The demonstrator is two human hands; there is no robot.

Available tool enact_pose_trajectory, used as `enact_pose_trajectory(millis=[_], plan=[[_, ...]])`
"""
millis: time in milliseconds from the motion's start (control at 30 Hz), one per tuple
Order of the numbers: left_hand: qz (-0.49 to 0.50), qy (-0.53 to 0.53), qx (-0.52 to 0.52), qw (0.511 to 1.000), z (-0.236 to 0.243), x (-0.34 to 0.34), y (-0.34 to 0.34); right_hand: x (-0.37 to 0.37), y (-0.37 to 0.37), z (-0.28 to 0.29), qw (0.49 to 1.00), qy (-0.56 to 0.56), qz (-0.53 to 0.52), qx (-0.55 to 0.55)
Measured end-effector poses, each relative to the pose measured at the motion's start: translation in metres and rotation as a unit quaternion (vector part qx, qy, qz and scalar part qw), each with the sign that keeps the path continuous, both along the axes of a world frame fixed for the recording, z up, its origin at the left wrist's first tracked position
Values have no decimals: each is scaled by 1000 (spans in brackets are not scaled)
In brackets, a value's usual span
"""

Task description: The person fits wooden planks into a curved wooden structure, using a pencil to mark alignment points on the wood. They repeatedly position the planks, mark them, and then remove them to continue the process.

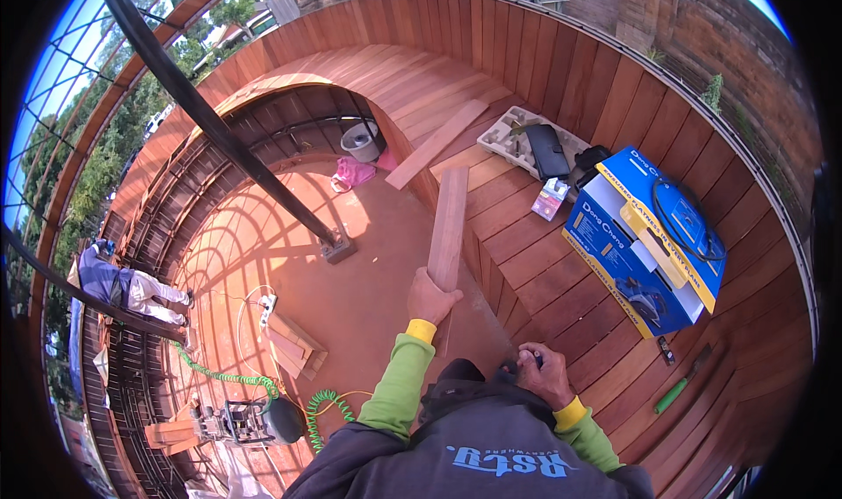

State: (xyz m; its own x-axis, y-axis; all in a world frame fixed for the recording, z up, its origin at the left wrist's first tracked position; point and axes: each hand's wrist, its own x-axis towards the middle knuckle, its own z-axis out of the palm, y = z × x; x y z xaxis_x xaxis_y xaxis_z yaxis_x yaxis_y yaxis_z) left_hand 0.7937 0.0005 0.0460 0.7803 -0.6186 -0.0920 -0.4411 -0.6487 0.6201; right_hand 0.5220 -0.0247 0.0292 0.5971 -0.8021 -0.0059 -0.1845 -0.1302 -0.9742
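Observation:
My left hand (431,295) grips the lower end of a reddish wooden plank (449,214), which points away from me. My right hand (544,372) is closed near my body at the lower middle, around a small dark object (509,372) I cannot make out. A second plank (437,144) lies across the bench edge beyond. On the slatted bench (526,262) to my right are a blue-and-yellow tool box (614,245), a moulded tray (507,139) with a black case (548,155), a small pack (550,199) and a green-handled tool (671,394).
A black post (228,139) rises from the floor (351,271). A compressor (263,422) with coiled green hose, cables and board offcuts (289,345) lie lower left. A co-worker (132,284) bends at the left railing. A bucket (360,139) and pink bag (351,174) sit at the back.

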Motion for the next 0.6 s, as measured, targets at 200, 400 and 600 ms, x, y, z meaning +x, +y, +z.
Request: enact_pose_trajectory(millis=[200, 400, 600], plan=[[-45, -95, 8, 994, 4, 92, -55, 39, -31, 26, 999, 28, -38, 18], [-129, -149, 21, 980, 4, 198, -150, 82, -51, 6, 988, 75, -135, -21], [-205, -154, 55, 965, -8, 281, -243, 166, -52, 30, 970, 50, -230, 61]])
